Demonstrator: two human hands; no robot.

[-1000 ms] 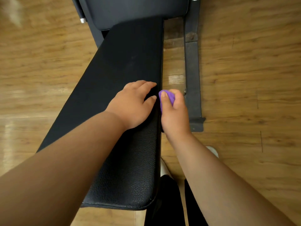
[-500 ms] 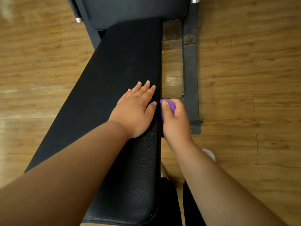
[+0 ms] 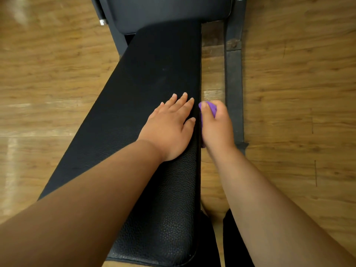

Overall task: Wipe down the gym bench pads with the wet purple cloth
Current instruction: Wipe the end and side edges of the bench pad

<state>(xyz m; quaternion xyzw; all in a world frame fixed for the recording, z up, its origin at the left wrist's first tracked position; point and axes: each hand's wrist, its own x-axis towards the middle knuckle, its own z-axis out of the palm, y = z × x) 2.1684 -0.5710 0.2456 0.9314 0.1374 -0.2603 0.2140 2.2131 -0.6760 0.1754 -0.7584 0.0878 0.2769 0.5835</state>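
Protruding beyond right fingers, purple cloth

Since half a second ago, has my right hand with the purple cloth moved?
Yes. The right hand and purple cloth slid away from you along the edge of the bench pad, farther beyond the black frame foot.

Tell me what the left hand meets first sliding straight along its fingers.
Nothing but bare bench pad. The left hand angles slightly right, so it probably runs off the pad's right edge before the far pad.
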